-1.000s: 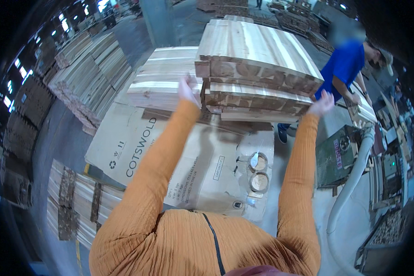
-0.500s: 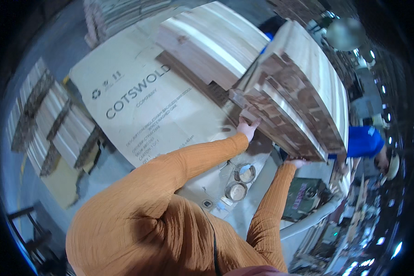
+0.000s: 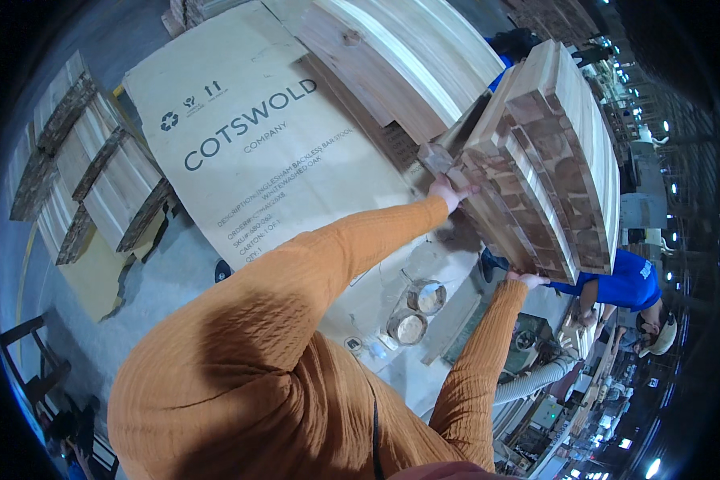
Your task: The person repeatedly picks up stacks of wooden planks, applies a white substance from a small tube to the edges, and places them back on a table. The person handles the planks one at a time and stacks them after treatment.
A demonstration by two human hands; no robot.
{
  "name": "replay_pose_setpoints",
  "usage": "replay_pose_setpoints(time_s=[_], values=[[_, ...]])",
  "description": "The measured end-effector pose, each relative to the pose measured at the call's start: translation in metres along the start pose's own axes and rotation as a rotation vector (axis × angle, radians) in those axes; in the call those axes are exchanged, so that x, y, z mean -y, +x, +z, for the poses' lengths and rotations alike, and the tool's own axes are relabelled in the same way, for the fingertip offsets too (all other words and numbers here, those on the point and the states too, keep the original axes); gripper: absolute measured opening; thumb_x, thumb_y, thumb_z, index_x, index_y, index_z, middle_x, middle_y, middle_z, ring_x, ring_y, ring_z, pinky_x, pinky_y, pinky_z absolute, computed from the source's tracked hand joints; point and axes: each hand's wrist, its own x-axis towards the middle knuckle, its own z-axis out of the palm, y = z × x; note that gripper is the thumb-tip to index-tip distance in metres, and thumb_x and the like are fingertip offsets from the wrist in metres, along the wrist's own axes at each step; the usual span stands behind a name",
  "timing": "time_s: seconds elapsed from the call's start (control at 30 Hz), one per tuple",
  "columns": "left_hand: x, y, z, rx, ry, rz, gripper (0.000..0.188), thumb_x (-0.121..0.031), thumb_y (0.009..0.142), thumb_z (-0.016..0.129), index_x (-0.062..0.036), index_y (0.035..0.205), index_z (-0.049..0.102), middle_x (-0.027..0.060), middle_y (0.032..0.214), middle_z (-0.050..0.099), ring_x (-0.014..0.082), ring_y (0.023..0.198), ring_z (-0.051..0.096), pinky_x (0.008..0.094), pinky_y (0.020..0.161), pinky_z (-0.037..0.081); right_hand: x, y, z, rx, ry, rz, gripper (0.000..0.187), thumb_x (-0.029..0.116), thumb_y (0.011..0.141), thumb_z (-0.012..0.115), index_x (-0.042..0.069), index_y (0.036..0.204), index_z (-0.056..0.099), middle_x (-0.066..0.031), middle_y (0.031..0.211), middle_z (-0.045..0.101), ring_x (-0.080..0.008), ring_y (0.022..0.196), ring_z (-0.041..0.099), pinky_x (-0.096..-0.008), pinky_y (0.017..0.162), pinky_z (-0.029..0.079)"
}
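Note:
A tilted stack of thick glued-up wooden panels (image 3: 528, 136) shows its blocky end grain toward me, at the right of the table. My left hand (image 3: 454, 193) grips the stack's near left corner, fingers curled at its lower edge. At the lower right corner of the same stack, my right hand (image 3: 530, 280) holds the edge from below, its fingers partly hidden by the wood. Beyond my left hand lies another pale wooden panel stack (image 3: 400, 60) on the table. Under it spreads a printed cardboard sheet (image 3: 288, 184).
Two round containers (image 3: 409, 328) stand near my body between my arms. Several wooden panels (image 3: 112, 172) lie stacked at the left. A person in a blue shirt (image 3: 636, 282) is on the right, another partly hidden behind the panels. A grey hose (image 3: 536, 382) runs at the lower right.
My view has shifted a little, and both hands with the held stack now appear slightly farther right. Both hands keep hold of the stack. The person in blue at right shows more fully.

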Motion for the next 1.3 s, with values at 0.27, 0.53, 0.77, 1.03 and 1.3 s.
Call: replay_pose_setpoints(time_s=[0.27,0.53,0.77,1.03,1.3], values=[[-0.005,0.017,-0.014,0.111,0.214,0.057,0.081,-0.052,0.065,0.073,0.0106,0.108,0.045,0.0152,0.086,0.062,0.0210,0.059,0.061,0.0285,0.052,0.051,-0.013,0.008,-0.005,-0.052,0.008,-0.095,0.080,0.070,0.082,0.015,0.014,0.139,0.022,-0.0122,0.139,0.031,-0.0322,0.128,0.030,-0.0536,0.101,0.023],[-0.034,0.001,-0.161,0.048,0.025,-0.139,0.031,-0.032,0.085,0.056,-0.0073,0.103,0.052,0.0084,0.085,0.061,0.0136,0.058,0.053,0.0313,0.046,0.049,-0.067,-0.055,-0.029,-0.127,0.036,-0.172,0.030,0.041,0.084,0.042,0.014,0.094,0.048,-0.0028,0.093,0.052,-0.0163,0.082,0.049,-0.0333,0.069,0.039],[-0.178,0.074,-0.368,-0.419,0.090,0.064,0.075,-0.067,0.073,0.045,-0.0107,0.124,0.041,0.0103,0.123,0.047,0.0238,0.091,0.050,0.0458,0.077,0.040,-0.153,-0.177,0.117,0.381,-0.107,0.318,0.055,0.043,0.081,0.055,0.003,0.118,0.046,-0.0117,0.108,0.053,-0.0223,0.086,0.051,-0.0347,0.074,0.044],[-0.273,0.114,-0.319,0.043,0.270,-0.174,0.097,-0.070,0.062,0.056,-0.0106,0.134,0.031,0.0144,0.137,0.030,0.0346,0.116,0.038,0.0551,0.091,0.031,-0.158,-0.147,0.214,0.336,-0.063,0.365,0.080,0.058,0.066,0.064,0.013,0.127,0.038,-0.0090,0.122,0.044,-0.0263,0.112,0.041,-0.0476,0.091,0.033],[-0.264,0.132,-0.348,0.261,0.075,-0.266,0.084,-0.055,0.065,0.066,-0.0152,0.132,0.035,0.0148,0.128,0.042,0.0301,0.117,0.039,0.0519,0.087,0.036,-0.172,-0.157,0.220,0.310,-0.057,0.325,0.065,0.049,0.073,0.062,0.013,0.123,0.044,-0.0098,0.115,0.049,-0.0229,0.101,0.048,-0.0385,0.079,0.043]])
